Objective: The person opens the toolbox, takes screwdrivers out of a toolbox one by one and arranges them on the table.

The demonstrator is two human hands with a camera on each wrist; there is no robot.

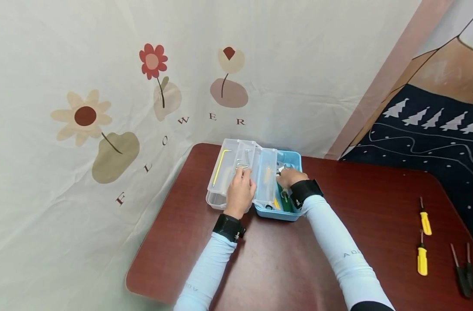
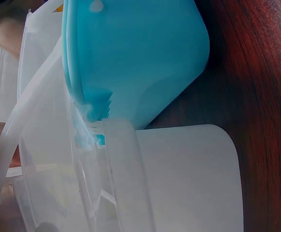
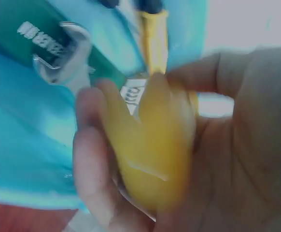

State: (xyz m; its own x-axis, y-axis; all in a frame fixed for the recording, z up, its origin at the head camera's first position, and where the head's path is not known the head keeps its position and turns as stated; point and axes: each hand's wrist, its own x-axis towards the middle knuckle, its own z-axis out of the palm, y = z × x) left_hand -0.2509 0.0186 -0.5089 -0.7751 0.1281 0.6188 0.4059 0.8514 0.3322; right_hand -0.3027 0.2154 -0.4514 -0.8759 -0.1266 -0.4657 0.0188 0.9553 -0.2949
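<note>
A cloth-screened work area is showing, home or workshop being unclear; a flower-printed sheet [image 1: 298, 65] is hanging behind a reddish-brown table [image 1: 376, 207], a tree-printed sheet [image 1: 427, 151] rising at its right. Screwdrivers [image 1: 426, 223] and an open toolbox [image 1: 277, 214] are lying on it.

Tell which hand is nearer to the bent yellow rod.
Left: the left hand is just right of the bent yellow rod, over the clear tray; the right hand is farther right, in the blue box.

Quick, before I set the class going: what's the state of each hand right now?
Left hand: at the clear tray; can't tell if it grips anything.
Right hand: closed, holding a yellow thing, too blurred to name.
</note>
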